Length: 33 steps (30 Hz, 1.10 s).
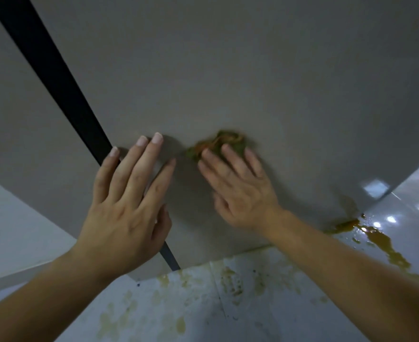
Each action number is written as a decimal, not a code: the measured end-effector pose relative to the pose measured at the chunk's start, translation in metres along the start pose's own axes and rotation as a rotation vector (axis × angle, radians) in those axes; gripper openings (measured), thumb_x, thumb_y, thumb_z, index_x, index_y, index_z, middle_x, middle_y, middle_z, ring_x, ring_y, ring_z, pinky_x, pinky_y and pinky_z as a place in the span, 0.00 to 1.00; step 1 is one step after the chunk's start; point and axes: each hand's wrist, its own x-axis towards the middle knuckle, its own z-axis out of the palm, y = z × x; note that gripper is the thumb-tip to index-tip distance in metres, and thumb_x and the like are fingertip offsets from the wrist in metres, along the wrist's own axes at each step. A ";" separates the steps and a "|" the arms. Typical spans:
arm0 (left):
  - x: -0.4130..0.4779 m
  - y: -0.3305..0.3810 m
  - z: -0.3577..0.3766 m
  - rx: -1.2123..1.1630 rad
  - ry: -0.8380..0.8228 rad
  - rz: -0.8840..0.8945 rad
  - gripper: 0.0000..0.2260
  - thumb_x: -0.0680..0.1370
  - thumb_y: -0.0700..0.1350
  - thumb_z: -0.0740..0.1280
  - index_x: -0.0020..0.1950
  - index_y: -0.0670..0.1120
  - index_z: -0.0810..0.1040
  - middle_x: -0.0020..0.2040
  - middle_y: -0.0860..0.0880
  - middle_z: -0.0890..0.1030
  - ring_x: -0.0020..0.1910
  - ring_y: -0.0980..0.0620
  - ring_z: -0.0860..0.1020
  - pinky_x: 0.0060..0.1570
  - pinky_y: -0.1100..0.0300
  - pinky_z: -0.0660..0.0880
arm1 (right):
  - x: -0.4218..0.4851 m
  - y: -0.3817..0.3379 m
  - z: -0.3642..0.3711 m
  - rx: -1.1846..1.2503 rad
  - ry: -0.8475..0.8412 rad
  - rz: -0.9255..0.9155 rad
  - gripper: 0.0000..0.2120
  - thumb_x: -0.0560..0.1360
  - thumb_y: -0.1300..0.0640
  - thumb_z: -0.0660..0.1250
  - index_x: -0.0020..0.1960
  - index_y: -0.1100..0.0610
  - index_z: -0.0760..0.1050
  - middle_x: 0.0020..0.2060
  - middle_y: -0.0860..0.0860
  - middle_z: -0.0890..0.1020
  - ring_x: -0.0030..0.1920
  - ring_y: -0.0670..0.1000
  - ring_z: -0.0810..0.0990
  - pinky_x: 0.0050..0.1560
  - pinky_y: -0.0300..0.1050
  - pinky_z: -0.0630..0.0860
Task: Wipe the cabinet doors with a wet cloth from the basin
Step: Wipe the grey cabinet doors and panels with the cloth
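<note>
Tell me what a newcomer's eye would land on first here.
The right hand presses a green and orange cloth against the grey cabinet door at the centre. The left hand lies flat beside it, over a black strip. An orange-brown spill glistens on the floor at lower right.

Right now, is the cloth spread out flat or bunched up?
Bunched up: the cloth is a crumpled green and orange wad under the straight fingers of the right hand, pressed against the cabinet door.

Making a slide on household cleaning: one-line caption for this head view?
The right hand presses a green cloth against the grey cabinet door while the left hand rests flat beside it.
</note>
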 end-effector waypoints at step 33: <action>-0.019 0.052 0.063 -0.107 -0.113 0.064 0.15 0.77 0.40 0.65 0.63 0.40 0.79 0.67 0.36 0.76 0.60 0.36 0.74 0.54 0.42 0.67 | -0.107 0.007 0.052 0.169 0.164 -0.041 0.15 0.78 0.60 0.72 0.64 0.51 0.81 0.66 0.50 0.74 0.62 0.53 0.74 0.61 0.49 0.73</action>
